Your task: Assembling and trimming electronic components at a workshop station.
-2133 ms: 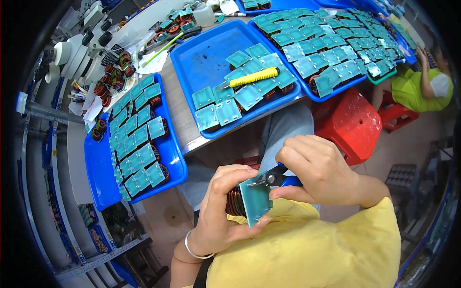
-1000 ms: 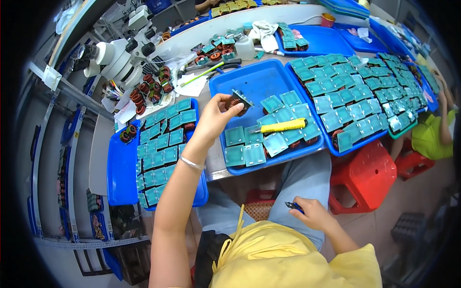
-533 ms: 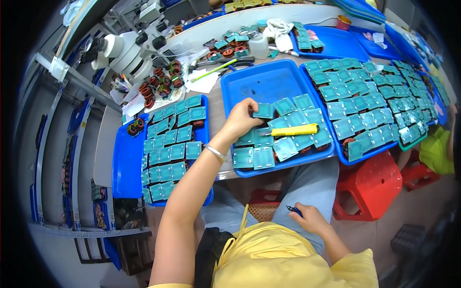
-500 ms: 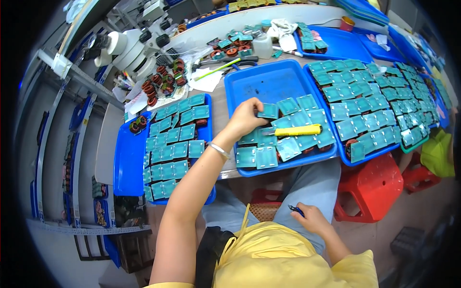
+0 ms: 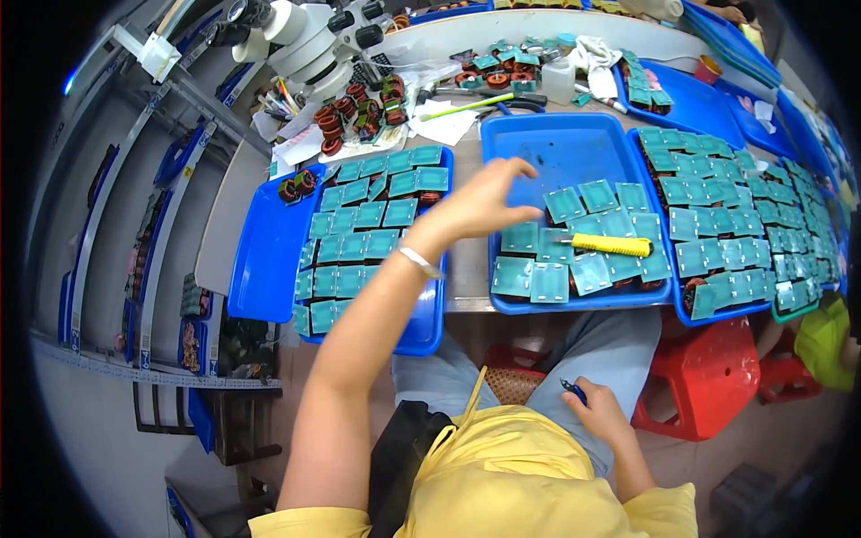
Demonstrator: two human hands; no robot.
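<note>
My left hand (image 5: 489, 202) is raised over the left side of the middle blue tray (image 5: 552, 148), its fingers apart with nothing between them. In that tray's near part lie several green square circuit boards (image 5: 549, 282), with coil parts showing underneath some. Across them rests a yellow-handled tool (image 5: 613, 245) with a thin metal tip pointing left. Down by my right thigh, my right hand (image 5: 599, 414) is closed around a small dark-handled tool (image 5: 574, 391), which looks like cutters or pliers; much of it is hidden in the fingers.
Board-filled trays flank the middle one: a left tray (image 5: 417, 334) and a right tray (image 5: 642, 152). Behind stand a microscope (image 5: 309, 49), copper coils (image 5: 332, 125), a lime-green stick tool (image 5: 466, 109) and a plastic bottle (image 5: 558, 82). A red stool (image 5: 713, 377) is at my right.
My left hand has let go of a board at the tray's left side and lifted with its fingers spread. The view has shifted. My right hand still holds its tool.
</note>
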